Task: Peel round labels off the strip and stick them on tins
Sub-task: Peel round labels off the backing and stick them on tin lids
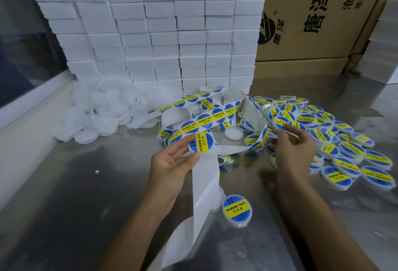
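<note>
A long white backing strip [206,176] loops across the metal table, carrying blue-and-yellow round labels [206,120] on its far part. My left hand [172,163] pinches the strip just below one round label [200,142] that stands at the strip's edge. My right hand [295,146] hovers to the right with fingers spread, touching the strip near another label [261,138]. One labelled tin [237,210] lies near me beside the bare strip. An unlabelled white tin [233,134] sits between my hands, further back.
A heap of labelled tins [336,141] covers the table on the right. Plain white tins [103,115] pile at the back left. A wall of white boxes [161,34] and cardboard cartons [312,23] stand behind. A window ledge [32,98] runs along the left.
</note>
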